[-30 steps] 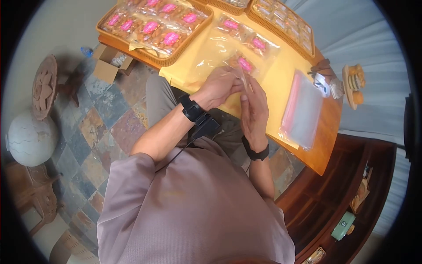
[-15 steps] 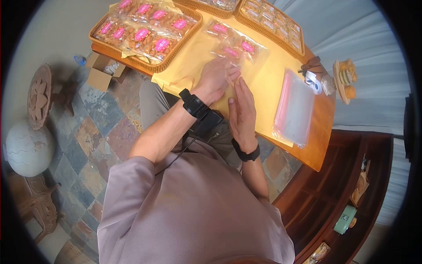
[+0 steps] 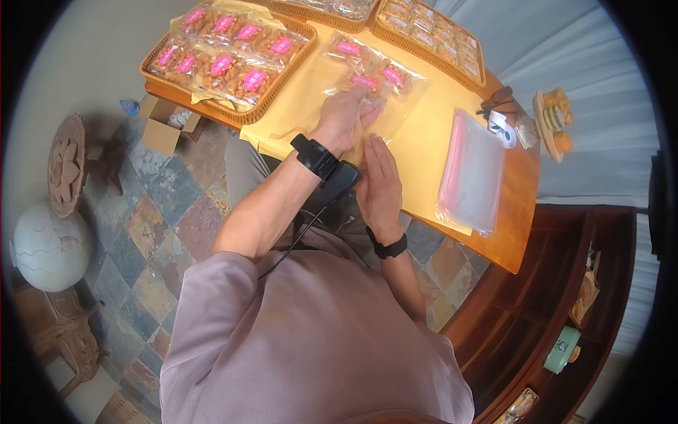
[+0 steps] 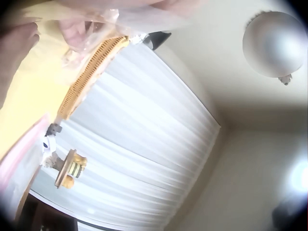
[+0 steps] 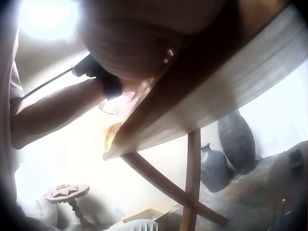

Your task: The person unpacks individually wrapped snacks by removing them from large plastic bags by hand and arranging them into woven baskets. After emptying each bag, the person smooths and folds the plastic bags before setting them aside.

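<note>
On the yellow-covered table point(image 3: 424, 152), the left hand point(image 3: 342, 120) grips clear film with its fingers bent, just below a pink-labelled packet point(image 3: 364, 82). Two more such packets point(image 3: 347, 47) point(image 3: 393, 75) lie beyond it. Close to the table's near edge, the right hand point(image 3: 381, 187) has its fingers extended side by side near the film's lower end; whether it touches the film cannot be told. Crinkled clear film point(image 4: 91, 43) shows near fingers in the left wrist view. The right hand point(image 5: 144, 38) is large and dark in the right wrist view.
A wicker tray point(image 3: 265, 113) of pink-labelled packets stands at the left, another tray point(image 3: 431, 53) at the back. Flat clear bags point(image 3: 473, 173) lie at the right beside a white tape roll point(image 3: 501, 129). A dark wooden shelf point(image 3: 508, 304) curves below the table's right side.
Both hands have moved left in the head view, and the right hand has drawn down towards the table edge, away from the left hand. The head view itself has shifted slightly.
</note>
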Demonstrator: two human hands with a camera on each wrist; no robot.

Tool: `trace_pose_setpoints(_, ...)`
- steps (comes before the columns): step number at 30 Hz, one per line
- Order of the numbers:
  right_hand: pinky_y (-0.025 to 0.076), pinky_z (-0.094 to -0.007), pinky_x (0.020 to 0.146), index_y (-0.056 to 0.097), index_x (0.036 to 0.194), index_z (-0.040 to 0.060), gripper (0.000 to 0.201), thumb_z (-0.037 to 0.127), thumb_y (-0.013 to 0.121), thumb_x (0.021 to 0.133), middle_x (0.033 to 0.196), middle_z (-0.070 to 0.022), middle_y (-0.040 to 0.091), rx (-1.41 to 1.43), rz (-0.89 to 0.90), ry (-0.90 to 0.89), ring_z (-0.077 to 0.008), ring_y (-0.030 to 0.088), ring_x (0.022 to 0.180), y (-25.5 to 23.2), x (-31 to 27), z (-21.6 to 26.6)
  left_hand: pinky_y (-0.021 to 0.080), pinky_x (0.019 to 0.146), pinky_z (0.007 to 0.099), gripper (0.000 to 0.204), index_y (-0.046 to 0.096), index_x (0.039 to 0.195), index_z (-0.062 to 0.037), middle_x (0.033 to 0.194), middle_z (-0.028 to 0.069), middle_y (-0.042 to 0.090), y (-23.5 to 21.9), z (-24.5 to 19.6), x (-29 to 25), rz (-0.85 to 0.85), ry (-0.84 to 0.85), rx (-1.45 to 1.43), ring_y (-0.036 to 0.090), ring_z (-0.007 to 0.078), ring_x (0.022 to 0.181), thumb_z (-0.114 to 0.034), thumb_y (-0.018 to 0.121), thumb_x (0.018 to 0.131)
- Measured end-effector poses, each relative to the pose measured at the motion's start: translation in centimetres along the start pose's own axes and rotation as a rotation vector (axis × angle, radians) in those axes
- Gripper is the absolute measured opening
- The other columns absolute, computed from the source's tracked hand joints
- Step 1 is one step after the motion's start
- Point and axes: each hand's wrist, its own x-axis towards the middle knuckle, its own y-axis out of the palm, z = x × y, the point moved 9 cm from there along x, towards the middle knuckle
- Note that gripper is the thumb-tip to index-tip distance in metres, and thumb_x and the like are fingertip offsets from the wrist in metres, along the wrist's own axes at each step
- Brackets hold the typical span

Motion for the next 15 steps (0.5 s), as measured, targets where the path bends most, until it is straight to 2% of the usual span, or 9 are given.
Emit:
trace_pose_setpoints(1,0.044,-0.0452,0.113,0.057,0.137,-0.0048,0.048,-0.001,0.06,0.09,0.145,-0.0225,0.055,0.0,-0.003,0.004,-0.0388,0.05,0.138,-0.1,0.0,0.0,0.06,0.079,0.0323,0.023,0.055,0.119,0.0034,0.11,0.013,0.061,0.3,-0.3,-0.1,-0.005,0.022,-0.062,0.067,0.0228,0.096,-0.014,0.057,0.105)
trace_pose_setpoints(2,0.043,-0.0447,0.114,0.057,0.137,-0.0051,0.048,-0.001,0.06,0.089,0.146,-0.0222,0.055,-0.009,0.004,0.003,-0.0382,0.05,0.138,-0.1,0.0,0.1,0.06,0.079,0.0323,0.023,0.055,0.119,0.0034,0.11,0.013,0.061,0.6,-0.3,-0.1,-0.003,0.018,-0.057,0.067,0.0228,0.096,-0.014,0.057,0.105)
trace_pose_setpoints(4,0.043,-0.0441,0.115,0.058,0.136,-0.0053,0.049,-0.001,0.061,0.088,0.146,-0.0218,0.055,-0.016,0.003,0.004,-0.0377,0.049,0.139,-0.1,0.1,0.1,0.059,0.072,0.0324,0.02,0.056,0.115,0.0041,0.1,0.0124,0.063,0.1,-0.6,0.3,-0.104,0.007,-0.041,0.069,0.0228,0.09,-0.013,0.057,0.105)
trace_pose_setpoints(8,0.042,-0.043,0.116,0.058,0.135,-0.0058,0.047,0.0,0.061,0.088,0.146,-0.021,0.055,-0.032,0.028,-0.004,-0.0364,0.049,0.139,0.0,0.0,0.2,0.06,0.071,0.0332,0.017,0.057,0.116,0.0024,0.099,0.0091,0.063,-0.7,-1.2,1.2,-0.08,0.027,0.143,0.069,0.0227,0.083,-0.011,0.056,0.106)
trace_pose_setpoints(10,0.042,-0.0428,0.116,0.059,0.134,-0.0059,0.046,0.001,0.061,0.089,0.146,-0.0208,0.055,-0.037,0.028,-0.002,-0.036,0.049,0.139,-0.1,0.0,0.1,0.056,0.066,0.0308,0.014,0.057,0.114,0.0021,0.093,0.0092,0.064,-0.6,-2.0,1.4,-0.07,0.132,0.187,0.068,0.0194,0.079,-0.009,0.058,0.105)
trace_pose_setpoints(11,0.042,-0.0427,0.116,0.059,0.134,-0.0061,0.045,0.002,0.061,0.09,0.145,-0.021,0.055,-0.047,0.034,-0.01,-0.036,0.049,0.139,0.0,0.0,0.2,0.056,0.066,0.0308,0.014,0.057,0.114,0.0021,0.093,0.0092,0.064,-0.4,-1.9,1.4,-0.067,0.129,0.193,0.068,0.0194,0.079,-0.009,0.058,0.105)
trace_pose_setpoints(13,0.042,-0.0426,0.116,0.059,0.134,-0.0062,0.044,0.003,0.061,0.09,0.145,-0.0212,0.056,-0.054,0.039,-0.012,-0.036,0.049,0.139,0.0,-0.1,0.3,0.055,0.065,0.0305,0.012,0.057,0.112,0.0022,0.094,0.0099,0.064,-1.0,-3.3,1.0,-0.191,0.293,0.329,0.066,0.0172,0.078,-0.006,0.058,0.103)
trace_pose_setpoints(15,0.042,-0.0427,0.116,0.06,0.131,-0.0067,0.041,0.004,0.061,0.092,0.142,-0.0217,0.058,-0.049,0.022,-0.018,-0.0362,0.05,0.138,-0.1,0.0,0.4,0.053,0.063,0.031,0.009,0.058,0.106,0.0012,0.091,0.0086,0.064,-1.2,-3.5,1.6,-0.178,0.322,0.275,0.065,0.0163,0.075,-0.006,0.058,0.101)
